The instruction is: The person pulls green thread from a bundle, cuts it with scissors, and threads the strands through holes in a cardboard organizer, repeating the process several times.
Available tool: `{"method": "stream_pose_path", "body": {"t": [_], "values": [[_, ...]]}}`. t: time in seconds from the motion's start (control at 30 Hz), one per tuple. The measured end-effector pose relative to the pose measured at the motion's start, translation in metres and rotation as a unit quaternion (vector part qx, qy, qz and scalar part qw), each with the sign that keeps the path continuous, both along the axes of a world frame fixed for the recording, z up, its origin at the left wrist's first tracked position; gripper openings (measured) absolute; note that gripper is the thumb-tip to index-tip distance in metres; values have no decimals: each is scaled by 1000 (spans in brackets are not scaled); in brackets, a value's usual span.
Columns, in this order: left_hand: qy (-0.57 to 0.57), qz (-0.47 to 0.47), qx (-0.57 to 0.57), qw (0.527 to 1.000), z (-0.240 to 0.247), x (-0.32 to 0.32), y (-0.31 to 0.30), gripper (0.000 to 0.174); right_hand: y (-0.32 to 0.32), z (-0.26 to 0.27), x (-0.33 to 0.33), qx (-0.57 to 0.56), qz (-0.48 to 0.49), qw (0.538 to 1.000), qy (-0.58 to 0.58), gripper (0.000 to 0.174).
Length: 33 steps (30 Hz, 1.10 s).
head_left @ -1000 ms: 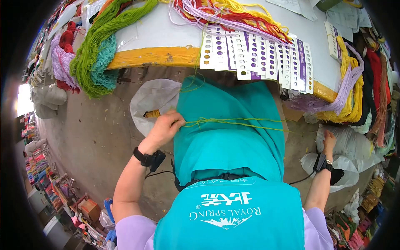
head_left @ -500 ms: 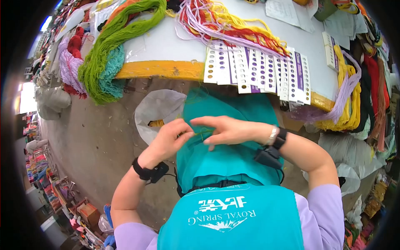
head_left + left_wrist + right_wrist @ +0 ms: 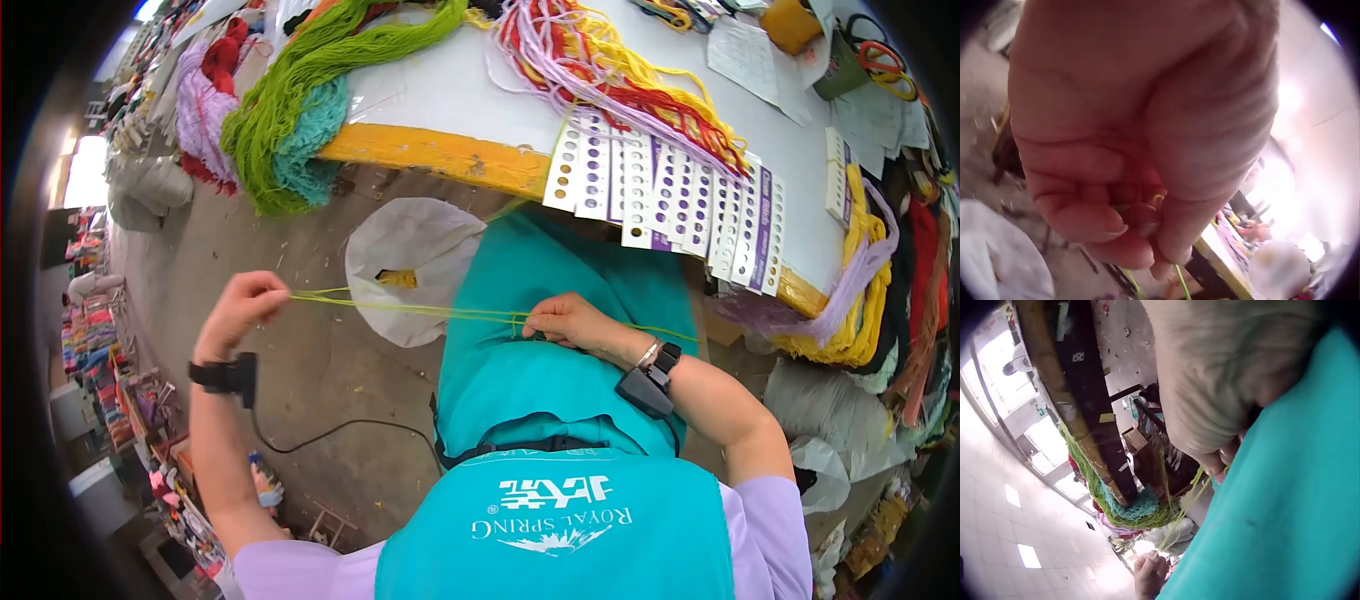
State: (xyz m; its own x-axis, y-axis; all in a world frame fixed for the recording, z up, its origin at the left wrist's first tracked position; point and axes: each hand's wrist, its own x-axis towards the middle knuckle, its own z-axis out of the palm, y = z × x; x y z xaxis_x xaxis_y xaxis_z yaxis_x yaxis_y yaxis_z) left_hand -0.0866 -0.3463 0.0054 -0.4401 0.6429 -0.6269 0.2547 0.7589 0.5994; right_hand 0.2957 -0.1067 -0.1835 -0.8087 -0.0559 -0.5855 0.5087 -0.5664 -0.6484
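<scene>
Several thin yellow-green yarn strands (image 3: 420, 310) stretch almost level between my two hands. Out to the left, over the floor, my left hand (image 3: 245, 305) pinches one end between thumb and curled fingers; in the left wrist view the green strand (image 3: 1182, 282) comes out below its fingertips. My right hand (image 3: 570, 322) pinches the strands above the lap of the teal apron (image 3: 540, 390), and a loose tail runs on past it to the right. The right wrist view shows the yarn (image 3: 1194, 494) leaving the fingertips toward the far left hand.
Ahead stands a white table (image 3: 450, 90) with a worn yellow edge. Hole-punched color cards (image 3: 660, 195) overhang it, beside red, yellow and lilac yarn (image 3: 640, 85). Green skeins (image 3: 290, 100) hang at its left. A white bag (image 3: 410, 235) stands on the floor near the knees.
The right hand came in from the far right to meet the left over the lap. Since then the left hand has moved out left, drawing the strands taut between both hands.
</scene>
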Motion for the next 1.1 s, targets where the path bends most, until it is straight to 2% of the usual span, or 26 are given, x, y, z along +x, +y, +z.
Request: {"method": "stream_pose_path", "body": {"t": [0.13, 0.2, 0.37, 0.43, 0.57, 0.7, 0.8, 0.9, 0.97, 1.1], "values": [[130, 31, -53, 990, 51, -55, -49, 13, -2, -5, -3, -2, 16, 1000, -17, 22], [198, 52, -32, 978, 69, -80, -73, 13, -1, -2, -5, 11, 22, 999, -22, 22], [358, 78, -56, 929, 100, -149, -137, 15, 0, 5, -7, 33, 28, 999, -31, 22], [418, 84, -62, 903, 102, -158, -149, 17, -1, 7, -7, 32, 20, 999, -36, 22], [452, 49, -38, 890, 67, -157, -155, 21, -1, 9, -6, 13, -25, 999, -45, 21], [456, 86, -9, 886, 28, -149, -145, 22, 0, 6, -3, 8, -79, 996, -41, 20], [416, 126, 10, 901, 9, -138, -137, 23, 2, 11, -5, 27, -55, 998, -31, 22], [404, 119, -8, 907, 6, -126, -121, 24, 1, 16, -10, 119, 13, 993, -9, 26], [424, 77, 16, 902, -2, -127, -116, 25, 4, 26, -10, 191, 30, 981, 20, 29], [421, 47, 32, 905, -6, -109, -89, 25, 30, 64, -1, 344, 87, 934, 37, 32]]}}
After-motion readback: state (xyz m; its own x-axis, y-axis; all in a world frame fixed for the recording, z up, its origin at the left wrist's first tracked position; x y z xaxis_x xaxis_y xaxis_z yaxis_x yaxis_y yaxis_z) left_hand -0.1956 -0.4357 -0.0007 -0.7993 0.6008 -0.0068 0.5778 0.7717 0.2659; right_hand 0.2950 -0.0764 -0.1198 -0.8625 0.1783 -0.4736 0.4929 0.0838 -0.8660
